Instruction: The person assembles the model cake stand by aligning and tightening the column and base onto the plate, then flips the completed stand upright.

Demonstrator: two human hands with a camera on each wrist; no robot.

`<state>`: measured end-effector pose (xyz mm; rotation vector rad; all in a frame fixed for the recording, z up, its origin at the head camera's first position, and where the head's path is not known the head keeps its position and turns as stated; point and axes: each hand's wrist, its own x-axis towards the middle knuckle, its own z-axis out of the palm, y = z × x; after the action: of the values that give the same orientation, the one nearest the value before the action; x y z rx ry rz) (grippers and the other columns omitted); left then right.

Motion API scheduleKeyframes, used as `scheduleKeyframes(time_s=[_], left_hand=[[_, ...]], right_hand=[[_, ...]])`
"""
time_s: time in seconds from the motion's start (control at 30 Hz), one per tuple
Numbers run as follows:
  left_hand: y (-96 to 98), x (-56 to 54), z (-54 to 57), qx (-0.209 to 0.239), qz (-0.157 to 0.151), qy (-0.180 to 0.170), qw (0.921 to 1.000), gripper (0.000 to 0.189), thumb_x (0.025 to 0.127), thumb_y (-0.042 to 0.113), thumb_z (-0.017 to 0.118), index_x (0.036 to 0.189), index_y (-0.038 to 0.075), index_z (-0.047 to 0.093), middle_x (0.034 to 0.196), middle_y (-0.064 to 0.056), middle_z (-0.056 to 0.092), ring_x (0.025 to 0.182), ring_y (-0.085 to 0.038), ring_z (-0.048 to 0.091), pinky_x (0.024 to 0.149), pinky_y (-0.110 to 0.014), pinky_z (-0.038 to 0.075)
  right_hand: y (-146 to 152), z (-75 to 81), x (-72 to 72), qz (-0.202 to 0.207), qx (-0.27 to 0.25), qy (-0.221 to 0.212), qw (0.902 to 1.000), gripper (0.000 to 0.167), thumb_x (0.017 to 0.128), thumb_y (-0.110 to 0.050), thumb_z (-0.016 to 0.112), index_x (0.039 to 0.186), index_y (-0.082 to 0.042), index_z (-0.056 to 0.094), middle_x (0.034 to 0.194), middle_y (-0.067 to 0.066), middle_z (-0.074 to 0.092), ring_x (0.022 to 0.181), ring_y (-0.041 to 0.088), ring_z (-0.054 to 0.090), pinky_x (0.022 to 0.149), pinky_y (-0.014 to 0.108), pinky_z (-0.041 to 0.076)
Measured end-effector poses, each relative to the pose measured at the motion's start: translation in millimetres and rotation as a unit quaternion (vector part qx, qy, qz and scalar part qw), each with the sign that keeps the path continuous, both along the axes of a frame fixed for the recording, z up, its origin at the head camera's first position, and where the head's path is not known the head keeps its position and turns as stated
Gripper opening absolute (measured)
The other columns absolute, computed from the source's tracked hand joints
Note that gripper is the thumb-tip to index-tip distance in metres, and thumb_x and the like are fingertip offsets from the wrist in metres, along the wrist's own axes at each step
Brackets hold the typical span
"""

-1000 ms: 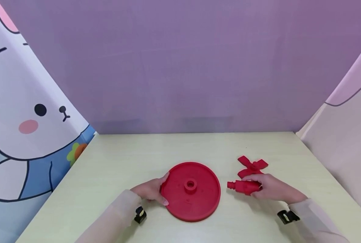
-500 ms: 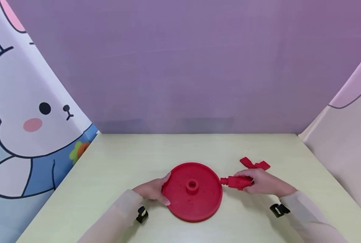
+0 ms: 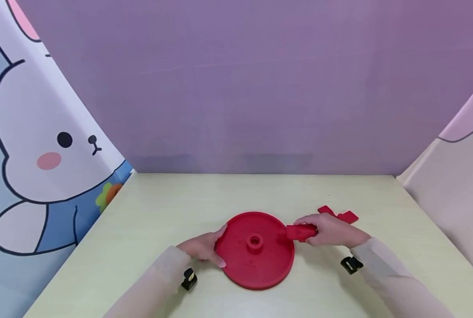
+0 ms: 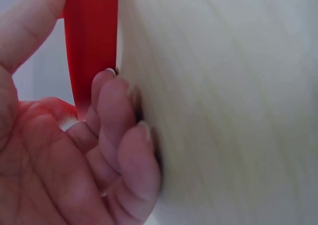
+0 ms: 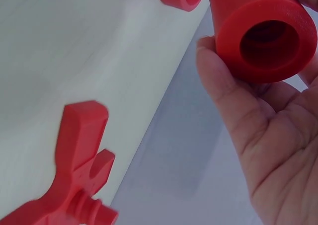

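Observation:
A flat red round plate (image 3: pixel 252 269) with a raised rim and a hollow hub (image 3: pixel 254 243) at its centre lies on the table. My left hand (image 3: pixel 202 247) grips its left edge, thumb at the rim; in the left wrist view the fingers curl beside the red rim (image 4: pixel 94 41), low against the tabletop. My right hand (image 3: pixel 332 230) holds a red hollow tube (image 3: pixel 300 232) level, its narrow end over the plate's right side. Its round open end (image 5: pixel 228 61) faces the right wrist camera. Behind the right hand lies a red cross-shaped piece (image 3: pixel 348 217), partly hidden.
The pale wooden table (image 3: pixel 181 198) ends at a purple backdrop (image 3: pixel 236 88). A rabbit-print cloth (image 3: pixel 33 123) hangs at the left and a pale cloth (image 3: pixel 459 190) at the right. A small black device (image 3: pixel 351 265) sits at the right wrist.
My right hand has carried the red tube leftward, from beside the plate to over its right rim. The left hand keeps its grip on the plate. The whole head view shifts slightly.

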<state>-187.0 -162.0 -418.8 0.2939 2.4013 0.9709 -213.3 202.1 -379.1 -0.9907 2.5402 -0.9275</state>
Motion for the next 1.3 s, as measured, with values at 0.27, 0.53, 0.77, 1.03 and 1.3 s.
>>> scheduleKeyframes(time_s=[0.27,0.53,0.77,1.03,1.3], left_hand=[[1.3,0.1,0.1,-0.001,0.000,-0.002,1.0000,0.108,0.071,0.013,0.085,0.154,0.007,0.015,0.142,-0.015,0.039,0.113,-0.028,0.040,0.074,-0.036,0.046],[0.9,-1.0,-0.4,0.014,0.007,-0.014,0.9998,0.108,0.072,0.012,0.084,0.154,0.007,0.014,0.131,-0.013,0.042,0.078,-0.021,0.047,0.057,-0.030,0.042],[-0.6,-1.9,-0.6,0.013,0.012,-0.015,0.9997,0.108,0.072,0.012,0.084,0.154,0.009,0.014,0.132,-0.013,0.041,0.076,-0.021,0.047,0.055,-0.029,0.041],[0.8,-0.1,-2.0,0.034,0.018,-0.024,0.9990,0.109,0.073,0.011,0.084,0.154,0.009,0.012,0.131,-0.013,0.041,0.052,-0.017,0.039,0.052,-0.027,0.038],[0.9,0.9,-2.4,0.050,0.007,-0.017,0.9986,0.111,0.072,0.009,0.084,0.154,0.008,0.009,0.129,-0.014,0.043,0.055,-0.017,0.041,0.052,-0.028,0.038]], right_hand=[[-15.7,1.0,-4.2,0.015,0.003,-0.012,0.9998,0.039,0.077,-0.002,0.072,0.115,-0.013,0.067,0.091,-0.006,0.063,0.067,0.009,0.055,0.058,0.024,0.048],[-30.3,3.8,-8.3,0.025,-0.002,-0.031,0.9992,0.042,0.078,-0.001,0.072,0.118,-0.009,0.066,0.097,-0.003,0.063,0.073,0.012,0.057,0.062,0.026,0.051],[-46.3,5.9,-11.3,0.038,0.014,-0.026,0.9988,0.042,0.078,-0.001,0.072,0.119,-0.008,0.065,0.104,-0.001,0.062,0.082,0.014,0.056,0.065,0.026,0.052],[-55.3,7.9,-12.0,0.049,0.029,-0.024,0.9981,0.043,0.077,-0.002,0.073,0.119,-0.008,0.065,0.105,0.000,0.061,0.083,0.015,0.056,0.065,0.026,0.052],[-60.6,9.5,-13.0,0.055,0.043,-0.020,0.9973,0.044,0.077,-0.004,0.073,0.120,-0.008,0.064,0.104,-0.001,0.060,0.082,0.015,0.056,0.064,0.026,0.052]])
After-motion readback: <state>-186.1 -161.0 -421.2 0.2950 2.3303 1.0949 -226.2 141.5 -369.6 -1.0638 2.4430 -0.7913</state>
